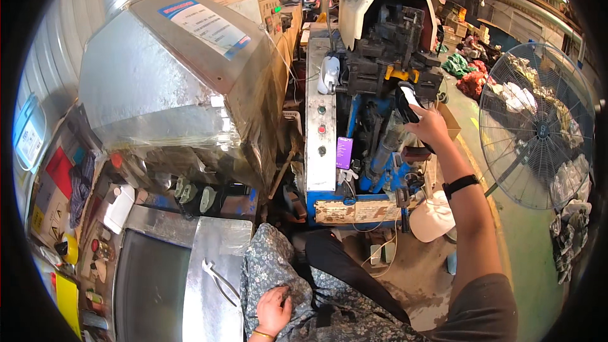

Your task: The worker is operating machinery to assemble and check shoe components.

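Note:
My right hand (430, 128) reaches forward to the machine with its fingers closed round the near end of a black-and-white shoe upper (407, 102). The upper's far end sits just under the yellow jaws (403, 74) of the dark machine head (386, 50); whether it touches them I cannot tell. My left hand (273, 312) rests on the floral apron (272, 259) over my lap, holding nothing, its fingers loosely bent and a little apart. Beside it, a pair of pliers (220, 282) lies on a bare metal plate (212, 316).
A control panel (321, 152) with buttons runs along the machine's left side, near a purple card (344, 153). Further left stands a large metal hood (158, 82) above a dark conveyor belt (152, 285). A big caged fan (541, 126) stands at right, near a white container (433, 216).

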A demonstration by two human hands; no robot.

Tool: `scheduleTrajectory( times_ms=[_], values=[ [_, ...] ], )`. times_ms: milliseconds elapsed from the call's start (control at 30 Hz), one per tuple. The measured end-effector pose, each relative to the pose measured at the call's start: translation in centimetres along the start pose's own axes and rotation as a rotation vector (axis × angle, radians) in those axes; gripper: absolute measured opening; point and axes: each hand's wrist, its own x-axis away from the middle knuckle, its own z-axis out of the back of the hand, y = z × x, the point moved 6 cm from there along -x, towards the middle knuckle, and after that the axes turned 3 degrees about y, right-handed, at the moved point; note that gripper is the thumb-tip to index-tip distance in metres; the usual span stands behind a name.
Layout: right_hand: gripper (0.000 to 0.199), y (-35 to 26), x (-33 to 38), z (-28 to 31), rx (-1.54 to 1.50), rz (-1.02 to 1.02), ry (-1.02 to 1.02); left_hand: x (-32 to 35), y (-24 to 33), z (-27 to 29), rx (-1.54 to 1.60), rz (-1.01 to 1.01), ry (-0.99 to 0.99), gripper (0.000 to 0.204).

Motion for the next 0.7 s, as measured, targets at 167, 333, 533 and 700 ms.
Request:
scheduleTrajectory(
  times_ms=[167,333,533,700],
  values=[
    [0.067,-1.7,3.1,-1.4,0.069,0.140,0.078,0.3,-0.1,-0.6,-0.033,0.003,-0.024,0.024],
    [0.057,-0.6,3.7,-1.4,0.059,0.082,0.264,0.5,-0.3,-1.1,0.064,0.066,0.019,0.022],
    [0.058,-0.8,2.8,-1.2,-0.003,0.038,0.229,-0.2,0.4,-0.2,0.074,0.079,0.028,0.020],
    [0.058,-0.8,-0.2,-1.5,-0.056,-0.019,0.200,0.1,1.0,-0.6,-0.020,0.082,0.027,0.020]
  ],
)
